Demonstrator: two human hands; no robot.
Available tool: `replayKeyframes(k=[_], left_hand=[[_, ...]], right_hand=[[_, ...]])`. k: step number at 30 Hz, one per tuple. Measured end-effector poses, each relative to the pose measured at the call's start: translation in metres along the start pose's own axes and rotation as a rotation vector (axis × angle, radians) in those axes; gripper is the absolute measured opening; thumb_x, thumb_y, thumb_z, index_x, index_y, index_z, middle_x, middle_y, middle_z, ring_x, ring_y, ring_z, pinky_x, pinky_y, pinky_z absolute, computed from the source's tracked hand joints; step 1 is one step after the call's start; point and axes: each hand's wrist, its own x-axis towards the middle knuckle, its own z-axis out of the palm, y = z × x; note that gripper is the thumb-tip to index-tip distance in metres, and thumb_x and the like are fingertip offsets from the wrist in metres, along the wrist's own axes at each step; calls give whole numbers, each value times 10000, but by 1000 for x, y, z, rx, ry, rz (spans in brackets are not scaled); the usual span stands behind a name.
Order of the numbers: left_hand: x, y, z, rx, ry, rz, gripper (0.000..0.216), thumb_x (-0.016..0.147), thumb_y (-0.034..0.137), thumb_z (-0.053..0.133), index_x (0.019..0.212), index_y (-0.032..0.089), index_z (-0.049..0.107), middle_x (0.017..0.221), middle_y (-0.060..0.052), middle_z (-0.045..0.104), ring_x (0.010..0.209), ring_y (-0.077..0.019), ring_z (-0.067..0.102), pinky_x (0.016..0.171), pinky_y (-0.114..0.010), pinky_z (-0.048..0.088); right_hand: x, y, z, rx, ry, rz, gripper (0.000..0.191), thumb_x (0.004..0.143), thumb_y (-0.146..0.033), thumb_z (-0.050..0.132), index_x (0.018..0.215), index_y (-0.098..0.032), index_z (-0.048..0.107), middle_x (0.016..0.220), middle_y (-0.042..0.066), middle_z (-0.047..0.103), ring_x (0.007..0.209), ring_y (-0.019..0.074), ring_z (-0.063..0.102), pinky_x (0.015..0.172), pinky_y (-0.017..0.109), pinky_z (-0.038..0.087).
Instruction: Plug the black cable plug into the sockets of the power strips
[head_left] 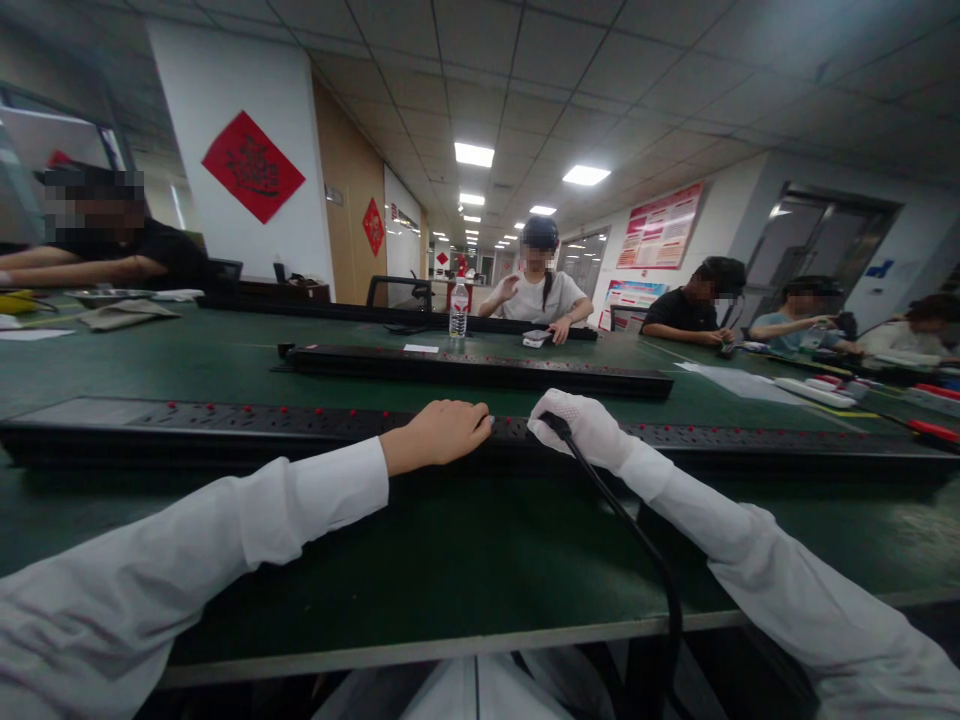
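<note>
A long black power strip [225, 430] with rows of sockets and small red parts lies across the green table in front of me. My left hand [439, 432], bare below a white sleeve, lies on the middle of the strip with its fingers closed over it. Something small and pale shows at its fingertips, too small to name. My right hand [581, 428], in a white glove, is closed around a black power plug [556, 424] at the strip, right of my left hand. The plug's front is hidden. Its black cable [637, 535] hangs down over the near table edge.
Farther back lie a second black strip [480, 370] and a third [315, 310]. A water bottle [458, 312] stands near a person seated opposite [547, 295]. Other people sit at left and right. A cloth [127, 313] lies left; papers [739, 383] and white strips [814, 391] lie right.
</note>
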Motion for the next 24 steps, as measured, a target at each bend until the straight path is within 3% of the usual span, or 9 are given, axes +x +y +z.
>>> replayKeyframes(k=[14,24], left_hand=[[0,-1,-1,-22,-20,0,404,899,402,230,1032,162,527,958,-102,646,838,-222,614,715,-318,432],[1,-2,1,-7,7,19,408,899,395,218,1040,172,529,944,-95,652,830,-235,618,706,-335,436]], right_hand=[[0,-3,-3,-34,-3,18,180,809,-343,459,835,-208,575,794,16,591,685,103,534,643,213,388],[3,3,-5,-341,-12,-6,305,805,-454,441,773,-197,602,708,32,618,672,130,563,606,229,343]])
